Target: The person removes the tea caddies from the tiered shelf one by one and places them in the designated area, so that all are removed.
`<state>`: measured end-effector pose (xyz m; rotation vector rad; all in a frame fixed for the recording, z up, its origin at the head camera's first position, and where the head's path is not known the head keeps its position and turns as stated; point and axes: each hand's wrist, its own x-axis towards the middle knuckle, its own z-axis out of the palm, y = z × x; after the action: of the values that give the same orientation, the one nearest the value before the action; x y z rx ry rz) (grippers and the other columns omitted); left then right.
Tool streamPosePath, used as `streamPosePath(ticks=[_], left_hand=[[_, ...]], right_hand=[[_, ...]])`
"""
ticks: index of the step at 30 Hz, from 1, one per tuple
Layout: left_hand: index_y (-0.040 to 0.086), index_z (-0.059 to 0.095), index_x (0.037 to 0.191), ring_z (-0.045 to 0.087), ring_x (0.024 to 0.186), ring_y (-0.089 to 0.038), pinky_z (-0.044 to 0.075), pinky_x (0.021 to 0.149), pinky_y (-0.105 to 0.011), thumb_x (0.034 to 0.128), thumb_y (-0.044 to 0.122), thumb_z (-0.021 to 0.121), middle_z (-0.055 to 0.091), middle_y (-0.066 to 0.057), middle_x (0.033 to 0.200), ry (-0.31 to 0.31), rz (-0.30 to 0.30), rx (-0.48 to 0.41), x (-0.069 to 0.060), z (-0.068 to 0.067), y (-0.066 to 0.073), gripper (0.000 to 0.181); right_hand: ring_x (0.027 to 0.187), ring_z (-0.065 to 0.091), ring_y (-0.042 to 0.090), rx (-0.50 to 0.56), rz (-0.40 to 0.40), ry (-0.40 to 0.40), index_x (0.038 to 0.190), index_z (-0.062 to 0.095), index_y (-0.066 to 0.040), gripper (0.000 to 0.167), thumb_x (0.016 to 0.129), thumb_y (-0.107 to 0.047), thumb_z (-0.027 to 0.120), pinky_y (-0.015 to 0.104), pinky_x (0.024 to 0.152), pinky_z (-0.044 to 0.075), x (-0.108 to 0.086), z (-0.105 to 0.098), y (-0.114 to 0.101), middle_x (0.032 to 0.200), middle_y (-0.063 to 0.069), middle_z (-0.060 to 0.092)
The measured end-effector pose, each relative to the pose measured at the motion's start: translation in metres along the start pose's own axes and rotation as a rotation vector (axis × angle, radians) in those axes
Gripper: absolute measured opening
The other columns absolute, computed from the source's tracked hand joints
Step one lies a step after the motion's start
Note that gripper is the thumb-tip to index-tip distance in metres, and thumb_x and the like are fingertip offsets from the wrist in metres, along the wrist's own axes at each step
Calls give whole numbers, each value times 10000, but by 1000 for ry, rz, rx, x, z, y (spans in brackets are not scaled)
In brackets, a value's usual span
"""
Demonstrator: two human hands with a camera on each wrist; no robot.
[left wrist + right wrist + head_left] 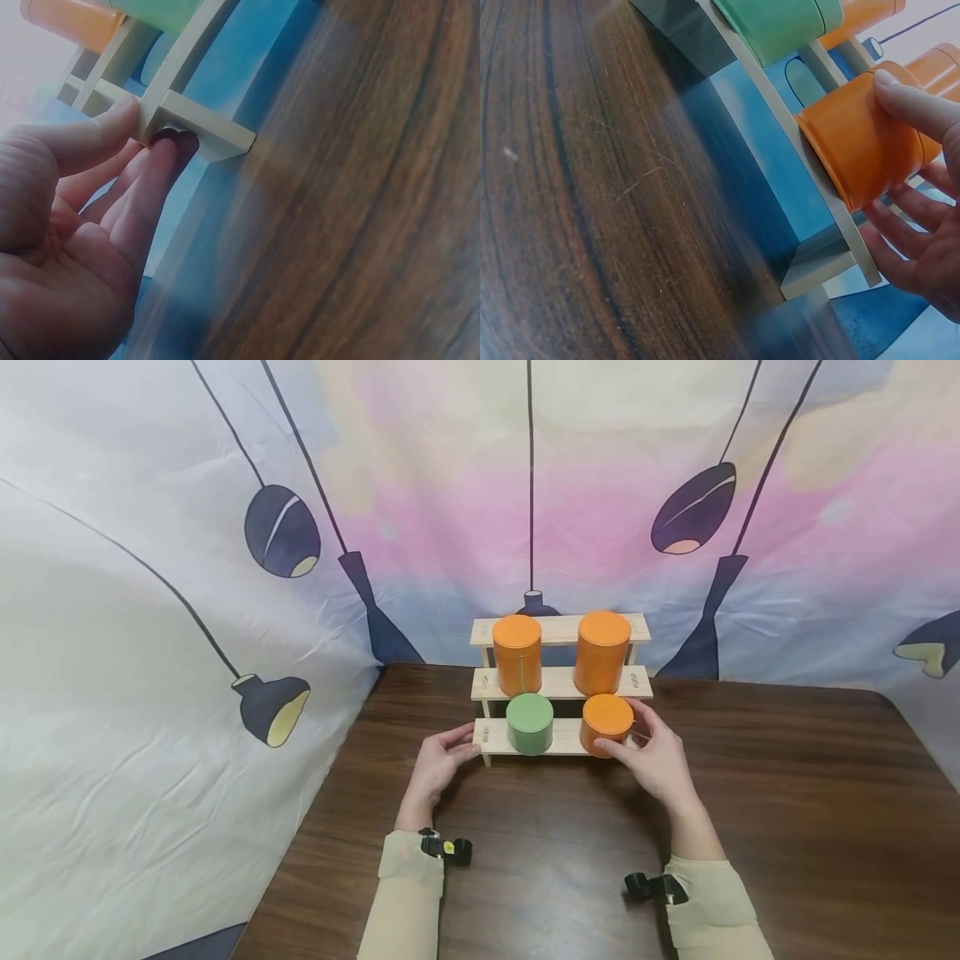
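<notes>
A three-tier wooden rack stands at the back of the table. On its lowest board, a short orange canister sits to the right and a short green canister to the left. My right hand grips the short orange canister, thumb across its front and fingers at its far right side. In the right wrist view, that canister sits slightly tilted to the camera above the board's edge. My left hand pinches the left end of the lowest board, thumb above and fingers beneath, as the left wrist view shows.
Two taller orange canisters, a left one and a right one, stand on the middle board. Behind the dark wooden table hangs a cloth backdrop printed with lamps.
</notes>
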<state>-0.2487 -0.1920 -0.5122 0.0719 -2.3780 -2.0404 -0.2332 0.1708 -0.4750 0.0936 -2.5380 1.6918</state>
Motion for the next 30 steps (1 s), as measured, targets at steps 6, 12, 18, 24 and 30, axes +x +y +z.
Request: streamPosePath(ticks=[6, 12, 18, 24, 30], left_hand=[[-5, 695, 1390, 724, 1187, -269, 575, 946, -281, 959, 23, 780, 718, -207, 1332, -4, 0, 5, 0, 0, -1, 440], [-9, 691, 1393, 714, 1207, -285, 573, 947, -277, 959, 4, 778, 711, -216, 1341, -3, -1, -3, -2, 1, 2, 443], [-21, 686, 1393, 705, 1223, -301, 569, 959, -281, 961, -1, 775, 700, -226, 1356, -2, -4, -6, -1, 2, 1, 441], [-20, 686, 1392, 708, 1214, -288, 568, 943, -261, 958, -13, 772, 705, -224, 1347, -4, 1, -15, -1, 3, 2, 442], [-38, 684, 1388, 731, 1150, -249, 568, 882, -224, 952, -26, 772, 724, -235, 1299, -4, 18, -35, 0, 2, -1, 444]], right_hand=[[1425, 511, 410, 3, -13, -9, 1607, 450, -108, 927, 869, -421, 915, 588, 1160, 419, -1, -3, 1, 1570, 191, 534], [1398, 548, 405, 7, -25, -8, 1604, 453, -98, 917, 870, -391, 919, 520, 1124, 459, -2, -10, 1, 1556, 201, 543], [1397, 551, 407, -4, -18, -1, 1600, 462, -113, 911, 866, -398, 921, 497, 1103, 473, -3, -14, 3, 1558, 194, 544], [1395, 550, 403, -9, -16, 9, 1602, 459, -105, 915, 870, -411, 916, 529, 1115, 469, -3, -18, 3, 1554, 190, 551], [1374, 556, 410, -5, -14, 25, 1615, 434, -63, 942, 872, -375, 921, 535, 1104, 475, -6, -26, -3, 1550, 217, 545]])
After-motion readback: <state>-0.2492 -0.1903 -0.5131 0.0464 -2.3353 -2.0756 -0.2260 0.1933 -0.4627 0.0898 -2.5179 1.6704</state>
